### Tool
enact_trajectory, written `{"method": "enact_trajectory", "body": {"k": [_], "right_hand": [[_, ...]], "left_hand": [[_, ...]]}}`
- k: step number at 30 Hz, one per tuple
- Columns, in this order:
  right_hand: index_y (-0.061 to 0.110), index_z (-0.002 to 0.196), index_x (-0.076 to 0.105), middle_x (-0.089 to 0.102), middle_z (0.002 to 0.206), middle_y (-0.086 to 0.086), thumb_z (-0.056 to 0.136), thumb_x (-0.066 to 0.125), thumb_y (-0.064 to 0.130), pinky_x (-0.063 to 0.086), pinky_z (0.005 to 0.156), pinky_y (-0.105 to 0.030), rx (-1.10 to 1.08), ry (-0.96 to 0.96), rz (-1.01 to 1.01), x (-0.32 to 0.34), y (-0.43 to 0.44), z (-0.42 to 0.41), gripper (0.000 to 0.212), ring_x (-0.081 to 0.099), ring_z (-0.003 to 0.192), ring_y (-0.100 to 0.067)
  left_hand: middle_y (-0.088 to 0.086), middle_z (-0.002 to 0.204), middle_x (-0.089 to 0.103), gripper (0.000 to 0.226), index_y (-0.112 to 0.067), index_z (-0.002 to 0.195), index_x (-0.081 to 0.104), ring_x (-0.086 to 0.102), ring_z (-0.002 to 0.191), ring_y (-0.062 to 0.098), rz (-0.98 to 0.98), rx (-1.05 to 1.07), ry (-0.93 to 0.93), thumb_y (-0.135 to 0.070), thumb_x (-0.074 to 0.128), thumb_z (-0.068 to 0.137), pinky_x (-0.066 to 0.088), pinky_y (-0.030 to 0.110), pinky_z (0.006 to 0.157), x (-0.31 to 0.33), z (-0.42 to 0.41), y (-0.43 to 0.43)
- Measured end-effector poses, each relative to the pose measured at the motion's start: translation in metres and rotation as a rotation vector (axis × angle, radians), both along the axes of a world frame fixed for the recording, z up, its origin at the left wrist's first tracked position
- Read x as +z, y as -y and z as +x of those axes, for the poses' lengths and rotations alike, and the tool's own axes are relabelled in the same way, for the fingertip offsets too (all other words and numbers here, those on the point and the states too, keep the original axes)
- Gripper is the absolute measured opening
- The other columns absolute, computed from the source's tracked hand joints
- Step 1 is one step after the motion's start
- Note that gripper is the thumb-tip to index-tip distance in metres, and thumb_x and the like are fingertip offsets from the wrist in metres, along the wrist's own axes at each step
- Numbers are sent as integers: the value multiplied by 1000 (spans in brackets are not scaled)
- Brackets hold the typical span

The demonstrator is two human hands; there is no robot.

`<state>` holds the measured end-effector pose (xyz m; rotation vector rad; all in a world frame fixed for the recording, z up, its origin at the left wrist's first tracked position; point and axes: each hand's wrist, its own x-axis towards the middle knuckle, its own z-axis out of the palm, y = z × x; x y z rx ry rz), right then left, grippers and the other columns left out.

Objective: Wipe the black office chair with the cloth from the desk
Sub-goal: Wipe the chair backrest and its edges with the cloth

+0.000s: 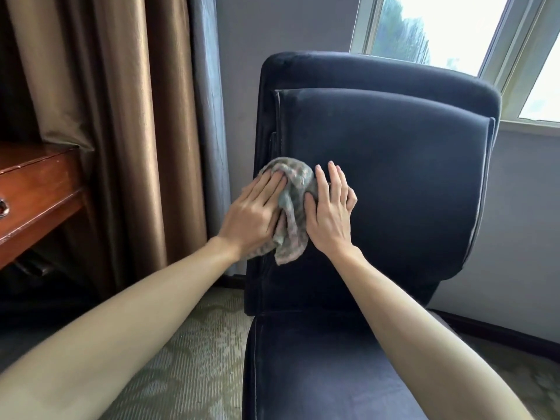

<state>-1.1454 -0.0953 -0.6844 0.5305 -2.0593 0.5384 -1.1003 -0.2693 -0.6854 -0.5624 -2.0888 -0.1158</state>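
The black office chair [394,183] fills the middle of the head view, with its padded backrest facing me and the seat below. A crumpled, pale checked cloth [295,204] lies against the left side of the backrest. My left hand [254,213] presses flat on the cloth's left part with straight fingers. My right hand [330,213] lies flat against the backrest at the cloth's right edge, its thumb touching the cloth. Part of the cloth is hidden under my left hand.
A wooden desk [36,189] with a drawer stands at the left. Brown and grey curtains [136,122] hang behind it. A window [454,28] is at the upper right. Patterned carpet [188,353] shows beside the chair.
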Motion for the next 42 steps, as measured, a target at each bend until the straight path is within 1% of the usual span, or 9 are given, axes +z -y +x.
{"method": "enact_trajectory", "body": {"k": [6,13,16,19,26,29,32,37,42], "right_hand": [[8,147,35,26,155,-16,100,37,26,23,111,-49,-19,-5,22,-5,-3,-5,50,21,145,-30],[8,144,40,30,153,-17,99,35,29,24,110,-48,-27,-22,25,-7,-9,-6,50,26,143,-31],[8,143,40,30,153,-17,98,36,29,24,111,-48,-29,-18,24,-8,-12,-7,50,26,143,-31],[8,144,40,30,154,-17,98,36,29,24,111,-47,-35,-23,24,-8,-14,-7,50,26,143,-32],[7,143,41,30,153,-17,100,35,29,21,111,-43,13,-77,20,-6,-5,-5,48,26,142,-31],[6,144,41,33,152,-16,102,35,28,25,111,-41,80,-124,63,-4,4,-4,48,29,142,-29],[8,146,38,32,154,-14,103,34,33,28,111,-41,125,-103,72,-4,14,-4,50,27,143,-27],[2,148,33,25,157,-16,100,43,44,23,116,-39,64,-141,193,-7,24,-8,64,18,147,-28],[4,146,37,27,155,-18,94,58,26,28,113,-46,94,-220,225,3,26,-16,61,20,147,-30]], "left_hand": [[18,146,43,48,3,140,45,37,138,31,-85,-19,29,-21,40,98,32,46,114,-41,6,2],[17,151,35,51,3,145,37,31,142,30,-13,48,9,-21,44,101,25,43,117,22,-17,-2],[15,152,35,50,1,145,36,30,143,30,-8,65,21,-22,38,100,20,40,119,46,-27,-6],[13,153,34,51,-1,147,35,28,144,29,-10,59,27,-20,42,100,18,39,119,45,-29,-7],[12,150,40,51,-5,143,45,31,142,30,-79,20,52,-27,44,97,27,48,116,19,-20,2],[9,154,32,57,-9,146,40,23,146,28,-128,-36,92,-29,56,94,20,49,118,15,-21,14],[2,159,17,69,-15,151,31,7,149,23,-84,-73,197,-30,60,91,8,44,121,20,-26,28],[-9,158,-3,81,-19,153,18,-8,148,15,-24,-83,304,-16,62,85,-5,35,119,29,-37,43],[-6,160,-5,89,-21,154,15,-12,148,16,-34,-102,339,-6,59,78,-4,41,119,52,-49,40]]}}
